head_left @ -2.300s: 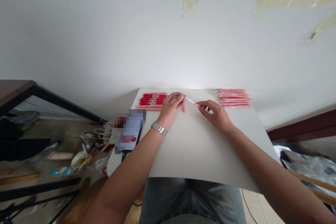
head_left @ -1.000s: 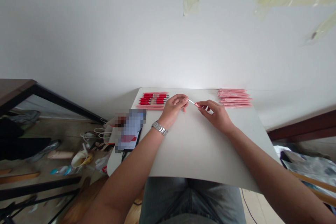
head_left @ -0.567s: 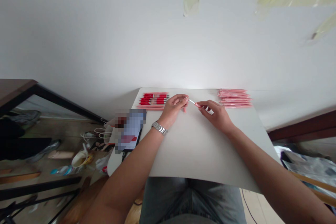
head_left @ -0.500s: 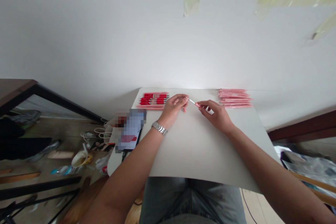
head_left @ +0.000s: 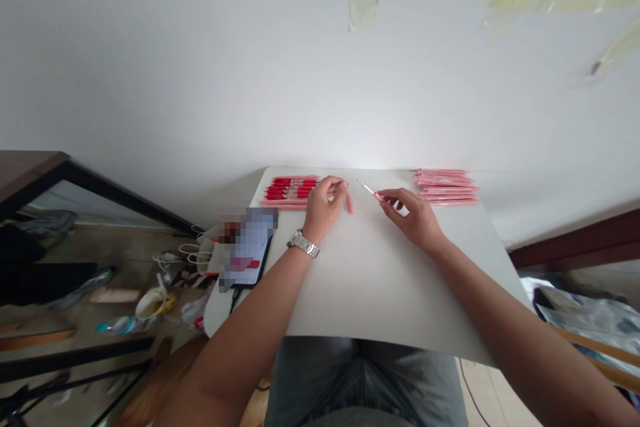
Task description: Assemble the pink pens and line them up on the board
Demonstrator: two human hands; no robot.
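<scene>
My right hand (head_left: 407, 213) pinches a pen refill (head_left: 367, 186) at its pink lower end, and its thin pale tip slants up to the left. A little to the left, my left hand (head_left: 324, 205) has its thumb and fingertips together; anything between them is too small to make out. Beside those fingertips, a short pink pen barrel piece (head_left: 350, 203) lies on the white table (head_left: 370, 273). Red pens (head_left: 290, 188) rest in a row behind my left hand, partly covered by it. Past my right hand lies a pile of pink pen barrels (head_left: 445, 187).
At the table's left edge lies a phone (head_left: 249, 253), partly blurred out, with a cable. Long pink barrels (head_left: 283, 204) lie in front of the red pens. A white wall (head_left: 300, 80) stands behind the table. Bags and a bottle (head_left: 120, 325) lie on the floor at left.
My left hand has drawn back to the left from the refill's tip, leaving a gap. The refill's tip now shows fully, and my right hand stays almost in place.
</scene>
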